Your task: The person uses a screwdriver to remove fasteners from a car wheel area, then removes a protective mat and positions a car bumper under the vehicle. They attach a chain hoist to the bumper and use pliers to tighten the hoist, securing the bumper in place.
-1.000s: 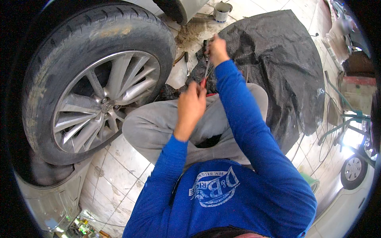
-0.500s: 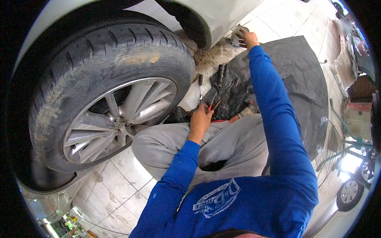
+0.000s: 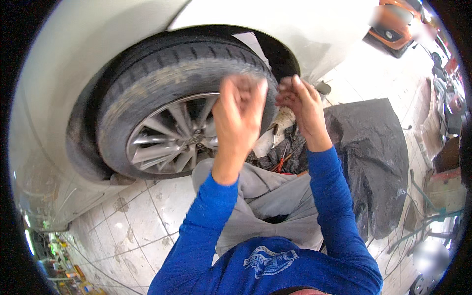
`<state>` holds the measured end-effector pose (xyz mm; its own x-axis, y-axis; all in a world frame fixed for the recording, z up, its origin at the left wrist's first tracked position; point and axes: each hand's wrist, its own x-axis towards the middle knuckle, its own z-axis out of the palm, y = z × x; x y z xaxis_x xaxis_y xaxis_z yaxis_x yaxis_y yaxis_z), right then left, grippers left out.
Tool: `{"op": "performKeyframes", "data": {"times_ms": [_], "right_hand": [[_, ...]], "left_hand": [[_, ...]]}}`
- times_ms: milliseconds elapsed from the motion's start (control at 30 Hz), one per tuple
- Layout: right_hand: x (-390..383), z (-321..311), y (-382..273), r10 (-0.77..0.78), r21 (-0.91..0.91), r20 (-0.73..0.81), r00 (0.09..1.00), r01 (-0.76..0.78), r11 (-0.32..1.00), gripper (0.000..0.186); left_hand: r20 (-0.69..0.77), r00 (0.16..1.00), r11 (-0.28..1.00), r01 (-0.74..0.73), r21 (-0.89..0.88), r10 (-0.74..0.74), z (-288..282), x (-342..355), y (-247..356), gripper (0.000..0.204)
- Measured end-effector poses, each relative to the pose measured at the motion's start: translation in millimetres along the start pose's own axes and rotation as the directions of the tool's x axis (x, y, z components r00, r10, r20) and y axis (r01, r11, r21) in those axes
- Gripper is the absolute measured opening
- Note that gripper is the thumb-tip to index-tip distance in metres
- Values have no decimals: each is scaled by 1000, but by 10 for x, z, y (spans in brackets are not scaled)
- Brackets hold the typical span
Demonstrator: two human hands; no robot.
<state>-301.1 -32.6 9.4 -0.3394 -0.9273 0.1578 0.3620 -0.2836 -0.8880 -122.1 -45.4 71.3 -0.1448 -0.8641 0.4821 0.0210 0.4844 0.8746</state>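
Note:
My left hand (image 3: 238,113) is raised in front of the tire (image 3: 123,115), its thumb and fingers apart and smeared by motion. Nothing shows in it. To its right, my right hand (image 3: 307,108) is held up near the edge of the wheel arch, fingers loosely spread, also without anything visible in it. Neither hand can be seen touching the tire. Below them, a red-handled tool (image 3: 281,163) lies by my legs on the black sheet (image 3: 376,162). A small round can-like thing (image 3: 323,88) stands just beyond my right hand.
A silver spoked rim (image 3: 169,145) sits in the tire of a light-coloured car (image 3: 314,29). More hand tools (image 3: 274,135) lie beside the wheel. White floor tiles (image 3: 132,221) show at the lower left; an orange car (image 3: 393,27) stands at the far right.
My right hand has let go of the round can-like thing and come back nearer. My left hand has left the red-handled tool and risen before the tire. The view has shifted.

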Motion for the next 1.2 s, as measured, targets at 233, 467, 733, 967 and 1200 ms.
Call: {"op": "performKeyframes", "data": {"times_ms": [233, 467, 733, 967, 1200], "right_hand": [[167, 1430, -584, -159, 597, 128, 979, 52, 801, 65], [235, 1472, -609, -73, 689, 58, 996, 14, 724, 58], [327, 1492, -613, -113, 705, 82, 990, 22, 709, 72], [-72, 1133, -630, -169, 655, 173, 970, 15, 756, 79], [-334, 772, -582, -102, 443, 299, 949, -43, 896, 62]], "left_hand": [[-213, 928, 952, -297, 72, 305, -201, 875, 606, 50], [-323, 926, 976, -215, -35, 193, -145, 776, 690, 44], [-331, 929, 938, -254, -236, 168, -27, 697, 762, 31], [-320, 913, 909, -339, -243, 255, 231, 329, 656, 24], [-245, 936, 893, -324, -312, 254, 173, 327, 749, 29]]}}
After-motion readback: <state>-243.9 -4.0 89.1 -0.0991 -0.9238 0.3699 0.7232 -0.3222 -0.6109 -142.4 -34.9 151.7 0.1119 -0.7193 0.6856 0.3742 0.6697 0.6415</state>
